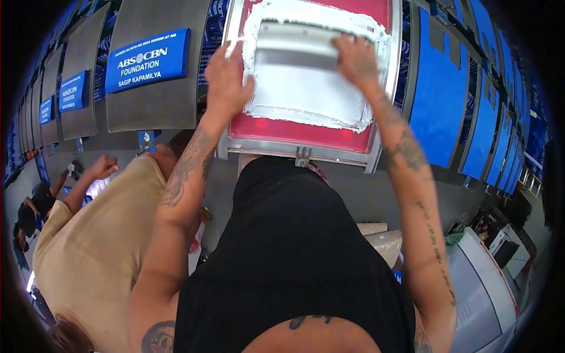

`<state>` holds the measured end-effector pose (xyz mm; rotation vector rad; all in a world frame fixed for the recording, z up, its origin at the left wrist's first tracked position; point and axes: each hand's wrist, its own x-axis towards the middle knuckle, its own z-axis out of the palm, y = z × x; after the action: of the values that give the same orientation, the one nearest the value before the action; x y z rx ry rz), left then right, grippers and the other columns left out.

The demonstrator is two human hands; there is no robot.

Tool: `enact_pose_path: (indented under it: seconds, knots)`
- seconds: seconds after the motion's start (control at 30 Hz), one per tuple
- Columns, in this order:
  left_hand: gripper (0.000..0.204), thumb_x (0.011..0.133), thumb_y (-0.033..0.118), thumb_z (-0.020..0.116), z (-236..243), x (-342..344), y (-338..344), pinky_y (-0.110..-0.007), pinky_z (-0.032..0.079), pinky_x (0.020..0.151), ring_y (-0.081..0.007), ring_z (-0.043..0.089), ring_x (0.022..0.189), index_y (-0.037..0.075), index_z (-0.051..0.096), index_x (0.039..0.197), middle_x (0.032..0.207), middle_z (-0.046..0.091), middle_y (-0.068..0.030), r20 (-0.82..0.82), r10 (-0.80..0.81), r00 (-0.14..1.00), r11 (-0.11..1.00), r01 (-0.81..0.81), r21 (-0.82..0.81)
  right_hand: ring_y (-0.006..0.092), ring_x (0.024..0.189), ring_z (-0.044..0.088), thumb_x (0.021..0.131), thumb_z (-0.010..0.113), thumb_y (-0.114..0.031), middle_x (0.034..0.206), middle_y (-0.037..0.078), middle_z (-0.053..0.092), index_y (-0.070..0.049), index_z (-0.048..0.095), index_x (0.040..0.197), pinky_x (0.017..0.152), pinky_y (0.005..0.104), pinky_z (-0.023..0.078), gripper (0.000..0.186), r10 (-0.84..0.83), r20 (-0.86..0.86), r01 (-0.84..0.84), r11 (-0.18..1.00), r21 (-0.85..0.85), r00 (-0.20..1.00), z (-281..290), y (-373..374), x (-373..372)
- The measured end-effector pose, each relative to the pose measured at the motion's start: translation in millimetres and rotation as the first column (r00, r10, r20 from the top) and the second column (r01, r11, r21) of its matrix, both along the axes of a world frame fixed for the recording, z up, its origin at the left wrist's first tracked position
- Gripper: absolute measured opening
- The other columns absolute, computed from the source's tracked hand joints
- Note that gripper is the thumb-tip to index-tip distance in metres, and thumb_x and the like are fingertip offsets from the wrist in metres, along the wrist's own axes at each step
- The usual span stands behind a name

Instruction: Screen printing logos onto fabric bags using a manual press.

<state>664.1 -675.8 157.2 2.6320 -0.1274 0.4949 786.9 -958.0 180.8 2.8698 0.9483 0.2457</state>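
Note:
A printing screen point(253, 134) with a pale metal frame and pinkish-red mesh lies in front of me. White ink rings a white rectangle in its middle. My right hand point(356, 61) is closed on the right end of a pale squeegee point(294, 36), which spans the upper part of the rectangle and looks blurred. My left hand point(228, 79) rests over the frame's left side, thumb and fingers apart, clear of the squeegee. Whitish smears show near its fingertips. A metal hinge or clamp point(303, 156) sits on the frame's near edge.
To the left, a row of grey boards point(138, 112) carries printed blue cloth pieces point(147, 60). Blue pieces point(438, 88) lie on boards at right. A co-worker in a tan shirt point(106, 229) stands close at my left. Wrapped rolls point(385, 246) and a grey-white panel point(471, 282) are lower right.

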Motion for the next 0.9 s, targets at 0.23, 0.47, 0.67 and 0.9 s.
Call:
enact_pose_path:
  seconds: [0.23,0.47,0.67,0.9]
  knots:
    - [0.035,0.063,0.001,0.064,61,-55,-47,-0.039,0.039,0.086,-0.0277,0.053,0.098,0.003,0.060,0.097,0.098,0.056,-0.0109,-0.239,-0.382,0.893,0.913,0.405,0.053,0.0241,0.094,0.058,0.066,0.067,-0.014,0.097,0.003,0.065,-0.013,0.064,0.102,0.079,0.0404,0.042,0.036,-0.157,-0.251,0.211,0.956,0.203,0.955,61,-47,-175]
    - [0.037,0.056,-0.003,0.066,53,-94,-50,-0.040,0.047,0.076,-0.0295,0.055,0.091,0.004,0.062,0.092,0.095,0.058,-0.0108,-0.345,-0.281,0.896,0.959,0.255,-0.120,0.0210,0.085,0.061,0.059,0.063,-0.013,0.092,0.003,0.066,-0.012,0.067,0.091,0.076,0.0363,0.044,0.032,-0.212,-0.376,0.314,0.920,0.235,0.902,44,-46,-202]
    - [0.022,0.076,0.010,0.063,51,101,-52,-0.044,0.053,0.082,-0.0345,0.062,0.096,0.008,0.071,0.096,0.091,0.066,-0.0150,-0.483,-0.108,0.869,0.979,0.177,0.099,0.0284,0.091,0.067,0.071,0.060,-0.026,0.095,0.010,0.070,-0.015,0.071,0.102,0.082,0.0439,0.051,0.035,-0.310,-0.377,0.359,0.931,0.064,0.872,42,-42,-4]
    - [0.020,0.074,0.004,0.063,70,2,-46,-0.045,0.053,0.072,-0.0338,0.061,0.088,0.004,0.066,0.094,0.090,0.062,-0.0158,-0.466,-0.231,0.854,0.958,0.283,0.044,0.0296,0.083,0.068,0.066,0.068,-0.028,0.089,0.011,0.070,-0.015,0.073,0.096,0.073,0.0425,0.054,0.034,-0.230,-0.468,0.282,0.959,0.043,0.853,57,-66,-92]
